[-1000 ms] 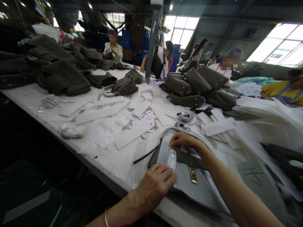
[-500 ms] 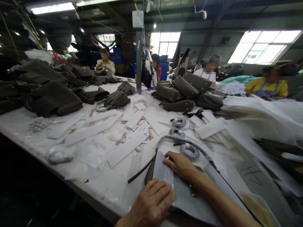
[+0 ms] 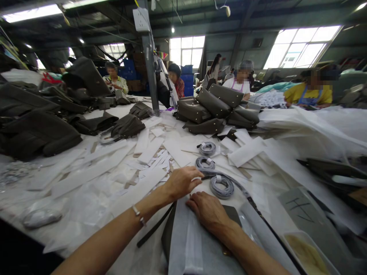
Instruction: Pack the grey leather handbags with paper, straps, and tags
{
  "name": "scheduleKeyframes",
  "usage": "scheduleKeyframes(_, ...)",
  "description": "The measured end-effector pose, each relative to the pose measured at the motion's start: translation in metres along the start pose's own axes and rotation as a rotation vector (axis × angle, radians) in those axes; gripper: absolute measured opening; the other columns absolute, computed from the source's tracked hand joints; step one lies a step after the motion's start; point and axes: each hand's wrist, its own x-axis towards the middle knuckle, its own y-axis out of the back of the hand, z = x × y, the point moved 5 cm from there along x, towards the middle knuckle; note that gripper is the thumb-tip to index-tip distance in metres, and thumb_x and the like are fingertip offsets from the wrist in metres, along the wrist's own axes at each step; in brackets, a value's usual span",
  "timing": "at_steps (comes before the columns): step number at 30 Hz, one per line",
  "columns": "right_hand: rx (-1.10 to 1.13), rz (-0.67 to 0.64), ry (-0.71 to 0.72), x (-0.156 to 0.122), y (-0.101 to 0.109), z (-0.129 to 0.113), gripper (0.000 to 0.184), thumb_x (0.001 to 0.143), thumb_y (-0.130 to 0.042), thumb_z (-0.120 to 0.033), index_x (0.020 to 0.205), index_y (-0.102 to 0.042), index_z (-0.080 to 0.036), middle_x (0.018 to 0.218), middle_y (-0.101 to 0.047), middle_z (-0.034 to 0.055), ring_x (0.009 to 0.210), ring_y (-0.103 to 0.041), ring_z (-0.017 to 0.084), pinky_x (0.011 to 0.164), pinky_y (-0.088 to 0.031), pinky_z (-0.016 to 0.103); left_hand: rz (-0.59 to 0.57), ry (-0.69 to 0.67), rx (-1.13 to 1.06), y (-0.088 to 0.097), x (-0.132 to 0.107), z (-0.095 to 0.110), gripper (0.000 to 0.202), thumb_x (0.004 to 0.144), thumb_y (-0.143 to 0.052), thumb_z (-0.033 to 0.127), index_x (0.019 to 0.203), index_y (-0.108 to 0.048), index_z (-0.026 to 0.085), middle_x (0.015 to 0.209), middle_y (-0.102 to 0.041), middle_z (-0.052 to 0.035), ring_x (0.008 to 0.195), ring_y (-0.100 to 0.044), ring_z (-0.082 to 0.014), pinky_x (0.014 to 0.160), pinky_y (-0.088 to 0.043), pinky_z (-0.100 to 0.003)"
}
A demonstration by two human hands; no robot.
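Observation:
A dark grey-green handbag (image 3: 166, 233) lies before me, its face covered by a pale translucent wrapping sheet (image 3: 186, 244). My left hand (image 3: 183, 181) is closed on the wrapped bag strap (image 3: 235, 182) at the bag's far corner; its fingers hide part of the strap. Just beside it, my right hand (image 3: 208, 210) rests on the bag's far edge, fingers curled and gripping there, with the fingertips partly hidden. A loose dark strap end (image 3: 153, 231) sticks out to the left. Close by on the table are coiled wrapped straps (image 3: 222, 187).
White foam strips (image 3: 91, 172) and paper scraps litter the table (image 3: 143, 214). Dark bags are piled at the left (image 3: 43, 131) and at the back (image 3: 212, 110). A post (image 3: 150, 72) rises behind. A plastic tray (image 3: 308, 252) stands at right. Several people work beyond.
My left hand has moved from the bag's near side up to the strap at its far corner. My right hand has shifted slightly along the far edge. The view has turned right.

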Motion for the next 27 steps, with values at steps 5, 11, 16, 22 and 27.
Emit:
scheduleKeyframes(5, 0.034, 0.005, -0.007, 0.004, 0.001, 0.001, 0.037, 0.100, -0.040, -0.039, 0.099, -0.072, -0.019, 0.100, -0.074, 0.0097, 0.096, -0.068, 0.026, 0.079, -0.046, 0.031, -0.267, -0.091, 0.179, -0.067, 0.082, -0.002, 0.021, 0.087, -0.062, 0.022, 0.107, -0.068, 0.025, 0.104, -0.069, -0.0013, 0.095, -0.067, -0.0197, 0.077, -0.055, -0.029)
scheduleKeyframes(11, 0.112, -0.044, 0.002, 0.005, -0.001, 0.005, 0.036, 0.097, -0.042, -0.031, 0.109, -0.073, -0.017, 0.110, -0.074, 0.0126, 0.101, -0.069, 0.030, 0.082, -0.049, 0.034, -0.254, -0.024, 0.238, -0.111, 0.091, 0.016, 0.028, 0.091, -0.049, 0.015, 0.116, -0.058, 0.008, 0.112, -0.062, -0.0175, 0.088, -0.067, -0.0258, 0.067, -0.055, -0.036)
scheduleKeyframes(16, 0.033, -0.072, -0.018, 0.004, -0.006, 0.008, 0.036, 0.096, -0.043, -0.029, 0.110, -0.073, -0.014, 0.111, -0.073, 0.0165, 0.101, -0.069, 0.032, 0.082, -0.050, 0.036, -0.254, 0.004, 0.225, -0.108, 0.088, 0.023, 0.021, 0.091, -0.047, 0.013, 0.099, -0.066, 0.009, 0.102, -0.068, -0.0151, 0.101, -0.065, -0.0271, 0.081, -0.054, -0.039)
scheduleKeyframes(22, 0.014, 0.010, 0.032, 0.001, -0.001, 0.001, 0.037, 0.102, -0.037, -0.035, 0.099, -0.070, -0.019, 0.101, -0.074, 0.0094, 0.096, -0.069, 0.026, 0.077, -0.048, 0.032, -0.177, 0.208, 0.161, -0.051, 0.073, -0.012, 0.025, 0.079, -0.067, 0.028, 0.102, -0.068, 0.019, 0.093, -0.073, -0.0080, 0.087, -0.069, -0.0247, 0.073, -0.054, -0.033)
scheduleKeyframes(27, -0.033, 0.030, 0.022, 0.000, -0.002, 0.000, 0.035, 0.102, -0.038, -0.036, 0.093, -0.068, -0.020, 0.095, -0.072, 0.0061, 0.093, -0.067, 0.024, 0.077, -0.046, 0.032, -0.098, 0.308, 0.061, 0.011, 0.047, -0.065, 0.030, 0.087, -0.054, 0.029, 0.114, -0.066, 0.020, 0.102, -0.072, -0.0022, 0.077, -0.068, -0.0146, 0.065, -0.052, -0.022)
